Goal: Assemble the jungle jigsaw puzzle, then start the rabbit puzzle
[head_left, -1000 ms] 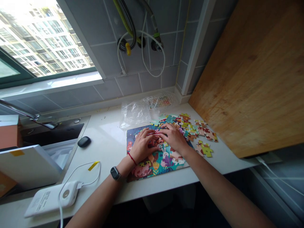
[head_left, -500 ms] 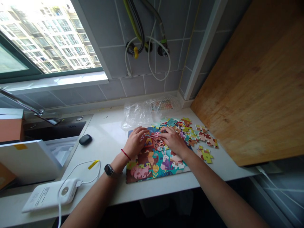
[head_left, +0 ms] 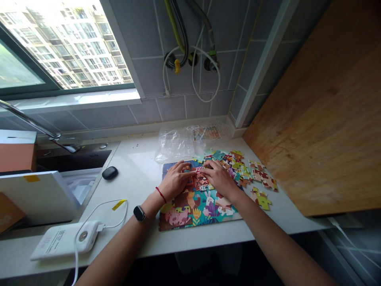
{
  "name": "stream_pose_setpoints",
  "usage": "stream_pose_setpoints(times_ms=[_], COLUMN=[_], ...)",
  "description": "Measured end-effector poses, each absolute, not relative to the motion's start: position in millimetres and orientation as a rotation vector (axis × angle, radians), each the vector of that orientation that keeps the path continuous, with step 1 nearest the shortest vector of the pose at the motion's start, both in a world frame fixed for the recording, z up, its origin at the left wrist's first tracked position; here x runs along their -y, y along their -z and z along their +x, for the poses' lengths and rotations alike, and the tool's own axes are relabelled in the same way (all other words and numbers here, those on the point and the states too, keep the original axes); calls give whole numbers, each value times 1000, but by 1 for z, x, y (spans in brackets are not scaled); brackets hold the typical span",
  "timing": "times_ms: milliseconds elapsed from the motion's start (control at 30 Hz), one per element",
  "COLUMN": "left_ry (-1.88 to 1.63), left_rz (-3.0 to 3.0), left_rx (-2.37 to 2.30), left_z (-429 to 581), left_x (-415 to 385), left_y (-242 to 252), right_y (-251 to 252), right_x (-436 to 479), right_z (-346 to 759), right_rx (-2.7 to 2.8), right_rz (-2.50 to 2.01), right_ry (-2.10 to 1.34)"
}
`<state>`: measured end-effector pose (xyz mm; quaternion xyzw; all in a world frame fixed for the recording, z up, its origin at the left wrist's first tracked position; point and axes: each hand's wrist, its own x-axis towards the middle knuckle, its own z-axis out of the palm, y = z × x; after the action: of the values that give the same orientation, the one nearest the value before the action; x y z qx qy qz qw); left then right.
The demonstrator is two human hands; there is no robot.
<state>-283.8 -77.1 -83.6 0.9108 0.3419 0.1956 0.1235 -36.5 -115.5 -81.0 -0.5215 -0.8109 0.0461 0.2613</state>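
Under the bent fingers (head_left: 186, 169), a jigsaw puzzle (head_left: 196, 216) lies flat; maybe they pinch a piece, I cannot tell. Loose pieces (head_left: 253, 171) sit close, within easy reach.

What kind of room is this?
It looks like a small kitchen: there's a sink with a faucet set in the counter, and water hoses hang on the tiled wall.

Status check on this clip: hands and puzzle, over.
Left hand, right hand: both on the upper jigsaw puzzle, close together. Loose pieces to the right. Plastic bag behind, off the hands.
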Motion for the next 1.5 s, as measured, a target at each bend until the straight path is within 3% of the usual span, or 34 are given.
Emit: stream_pose_setpoints(times_ms=[533,933,1500], left_ry=[-621,-740,-719], left_rz=[2671,2592,2609], left_rx=[-1020,-1013,-1029], left_z=[-278,-276,-274], left_x=[84,84,88], left_y=[76,86,84], right_y=[64,63,57], right_x=[140,176,157], right_z=[-34,-29,-17], right_rx=[2033,2302,2652], right_rz=[-1377,-1467,-1210], right_ry=[-174,-93,24])
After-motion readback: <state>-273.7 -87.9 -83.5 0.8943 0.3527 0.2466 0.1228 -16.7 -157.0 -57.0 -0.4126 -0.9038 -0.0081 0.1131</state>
